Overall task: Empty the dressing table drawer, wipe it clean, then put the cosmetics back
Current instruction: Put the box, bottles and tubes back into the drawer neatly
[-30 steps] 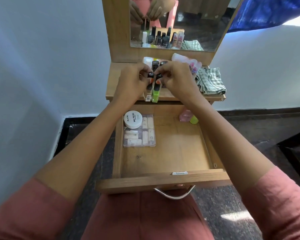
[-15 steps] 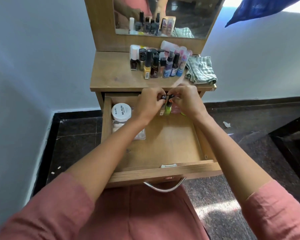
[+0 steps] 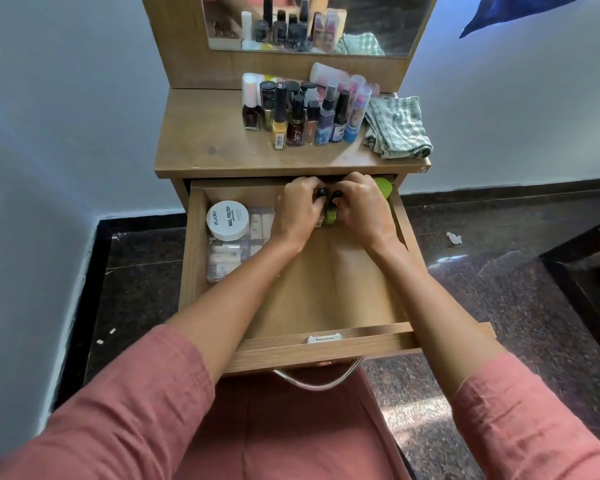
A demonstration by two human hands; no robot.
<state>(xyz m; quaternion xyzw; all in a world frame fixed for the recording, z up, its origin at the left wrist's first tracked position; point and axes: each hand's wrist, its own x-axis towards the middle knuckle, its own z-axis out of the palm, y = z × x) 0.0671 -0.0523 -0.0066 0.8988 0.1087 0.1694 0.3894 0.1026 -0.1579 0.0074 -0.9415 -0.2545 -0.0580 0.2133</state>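
Note:
The wooden drawer (image 3: 326,344) is pulled out below the dressing table top (image 3: 201,140). At its back, my left hand (image 3: 300,211) and my right hand (image 3: 362,211) each pinch small black-capped nail polish bottles (image 3: 330,214); one bottle is green. They are held upright and low over the drawer floor. A white round nail polish remover tub (image 3: 227,220) lies on a clear box of small tubes (image 3: 229,256) in the drawer's back left. A green object (image 3: 384,188) shows behind my right hand. Several more bottles (image 3: 305,112) stand on the table top.
A folded green checked cloth (image 3: 397,128) lies on the right of the table top. The mirror (image 3: 319,22) stands behind the bottles. White walls flank the table on both sides. The dark floor (image 3: 499,289) has a scrap of paper (image 3: 453,238) to the right.
Both hands carried the pinched bottles from the table top's front edge down into the back of the drawer. The camera tilted down with them.

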